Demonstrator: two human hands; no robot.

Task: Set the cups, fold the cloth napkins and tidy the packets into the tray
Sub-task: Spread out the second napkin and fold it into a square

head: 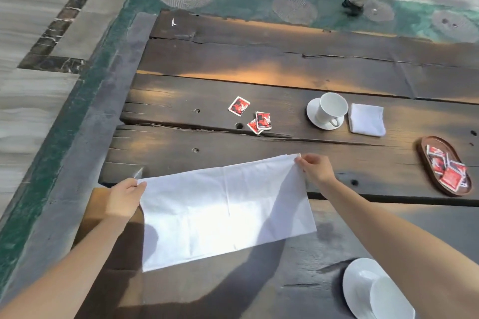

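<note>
Napkin [225, 210]: soft, light, limp; best taken at corners.
Left hand [124, 198]: napkin's left corner is pinched.
Right hand [315, 168]: right corner is pinched.

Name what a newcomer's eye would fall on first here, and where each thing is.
The big white cloth napkin, held spread between the left hand and right hand in the foreground, catches the eye first. Next come the red packets lying loose in the middle of the table, with more in the wooden tray at the right.
</note>
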